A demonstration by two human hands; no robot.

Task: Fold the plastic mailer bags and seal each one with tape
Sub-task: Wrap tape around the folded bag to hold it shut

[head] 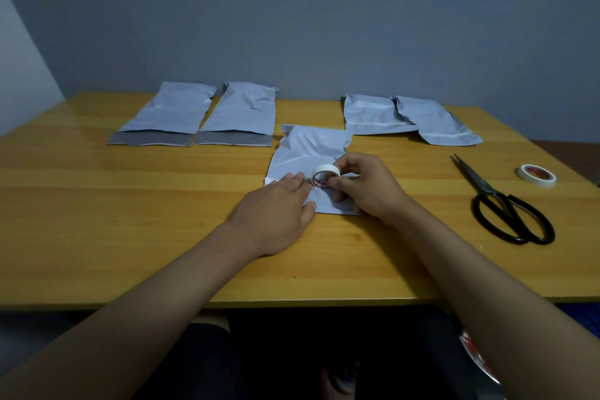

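- Right hand (363, 185): fingers curled around a small white tape roll (325, 175), pinching it upright on its edge over the near part of the centre mailer bag (308, 153).
- Left hand (279, 204): flat, fingers straight and together, palm down; fingertips rest on the lower left part of the centre mailer bag, just beside the tape roll. It grips nothing.
- Whether a strip of tape runs between the roll and the left fingertips cannot be told.
- Centre mailer bag: lies on the wooden table (130, 237), in the middle, wrinkled, its near edge under both hands.
- Mailer bags counted: five. Two unfolded bags (168, 114) (240, 117) lie side by side at far left, dark inner flaps open toward the person. Two folded bags (373, 115) (435, 125) lie at far right, overlapping at their edges. The fifth is the centre one.
- Tape rolls counted: two. The second roll (536, 175) lies flat at the right edge of the table, apart from the hands.
- Scissors (500, 204) counted: one pair, black handles, blades closed, between the centre bag and the second roll.
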